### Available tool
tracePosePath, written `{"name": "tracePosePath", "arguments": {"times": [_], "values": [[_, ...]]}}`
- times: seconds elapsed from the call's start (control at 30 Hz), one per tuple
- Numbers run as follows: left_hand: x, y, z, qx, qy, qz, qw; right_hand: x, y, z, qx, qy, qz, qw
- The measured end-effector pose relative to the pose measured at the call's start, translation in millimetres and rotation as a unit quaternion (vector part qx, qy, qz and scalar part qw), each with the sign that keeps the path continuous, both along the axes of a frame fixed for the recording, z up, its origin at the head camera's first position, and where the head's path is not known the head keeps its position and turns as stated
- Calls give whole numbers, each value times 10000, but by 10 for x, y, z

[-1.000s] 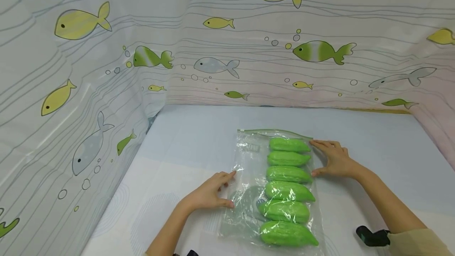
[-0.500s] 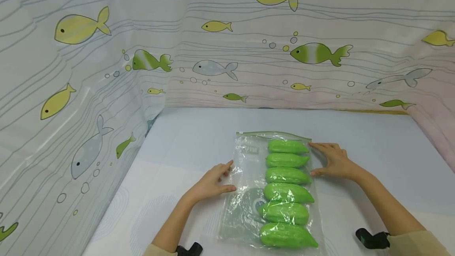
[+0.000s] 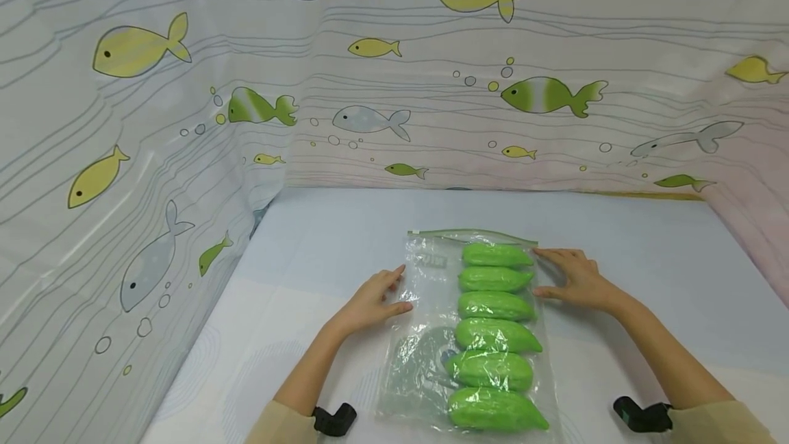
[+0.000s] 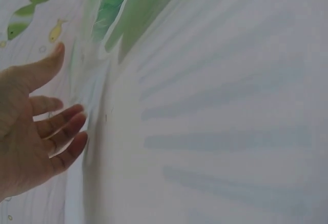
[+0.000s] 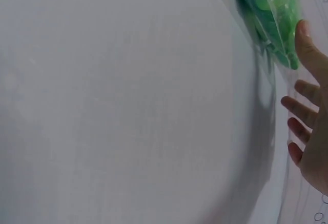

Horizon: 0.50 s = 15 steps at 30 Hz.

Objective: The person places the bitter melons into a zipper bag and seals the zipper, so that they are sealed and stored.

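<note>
A clear zip bag lies flat on the table with its green zip strip at the far end. Inside, several plump green vegetable-like pieces with pointed tips are stacked in a column along the right half; their exact kind is unclear. My left hand is at the bag's left edge, thumb and index finger spread, thumb tip just over the plastic. At the upper right edge, my right hand touches the bag with spread thumb and fingers. Both wrist views show loosely extended fingers on the left hand and right hand.
The bag lies on a pale table cover with faint circle patterns. A fish-printed curtain rises behind the table and along the left side. Black wrist devices sit at both forearms.
My left hand has slid away from me along the bag's left edge, toward the zip end. The right hand stays nearly in place. The whole view has shifted slightly.
</note>
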State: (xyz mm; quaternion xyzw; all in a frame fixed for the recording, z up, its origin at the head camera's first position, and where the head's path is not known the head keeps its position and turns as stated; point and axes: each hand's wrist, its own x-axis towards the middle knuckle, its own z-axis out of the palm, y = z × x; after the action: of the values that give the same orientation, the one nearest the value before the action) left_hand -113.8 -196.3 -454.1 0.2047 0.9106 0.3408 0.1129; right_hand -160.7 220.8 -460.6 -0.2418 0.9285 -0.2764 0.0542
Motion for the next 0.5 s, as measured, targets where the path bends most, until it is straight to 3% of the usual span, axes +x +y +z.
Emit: {"name": "tracePosePath", "arguments": {"times": [0.27,0.5], "values": [[-133,49,5,-179,122,47,9998,-5,-40,24,-14,-30,15,10000],[-247,57,10,-375,31,153,9992,-26,-54,21,-81,-47,-40,9999]]}}
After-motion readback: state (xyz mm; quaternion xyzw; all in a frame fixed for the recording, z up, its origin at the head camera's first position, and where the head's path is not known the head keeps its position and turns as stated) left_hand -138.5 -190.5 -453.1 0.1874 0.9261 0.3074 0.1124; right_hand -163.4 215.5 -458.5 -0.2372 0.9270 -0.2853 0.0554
